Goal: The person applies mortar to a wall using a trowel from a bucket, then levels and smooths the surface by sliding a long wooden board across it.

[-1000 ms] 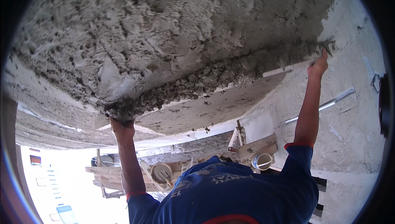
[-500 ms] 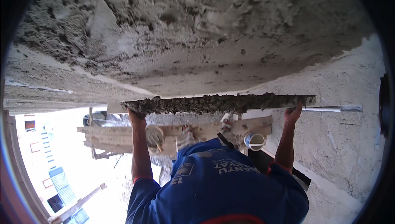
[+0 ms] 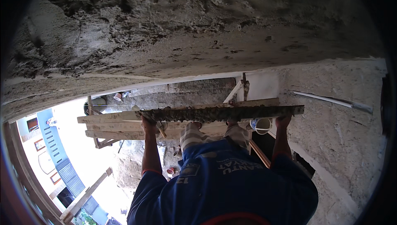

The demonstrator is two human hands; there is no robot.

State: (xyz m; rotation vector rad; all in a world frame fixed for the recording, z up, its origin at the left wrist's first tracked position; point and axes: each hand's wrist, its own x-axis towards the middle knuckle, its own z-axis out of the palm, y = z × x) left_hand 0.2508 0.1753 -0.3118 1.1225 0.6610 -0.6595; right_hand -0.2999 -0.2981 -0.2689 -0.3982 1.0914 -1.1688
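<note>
Both my hands hold a long straightedge level in front of me, its near side thick with wet, lumpy mortar. My left hand is closed round its left end. Near the other end, my right hand grips it too. Beyond and above the board stretches a rough, mortar-coated surface, apart from the straightedge. Below my left hand a wooden tool handle sticks out, with the rest hidden behind the board.
My feet stand on wooden scaffold planks. A white bucket sits by my right foot. A pale pipe runs in the rough right wall. Small red pots lie lower down. At left, an open side shows buildings outside.
The straightedge has come down and back from the mortar-coated surface, with both hands still on it. My view has shifted, showing more of the ground beyond the planks.
</note>
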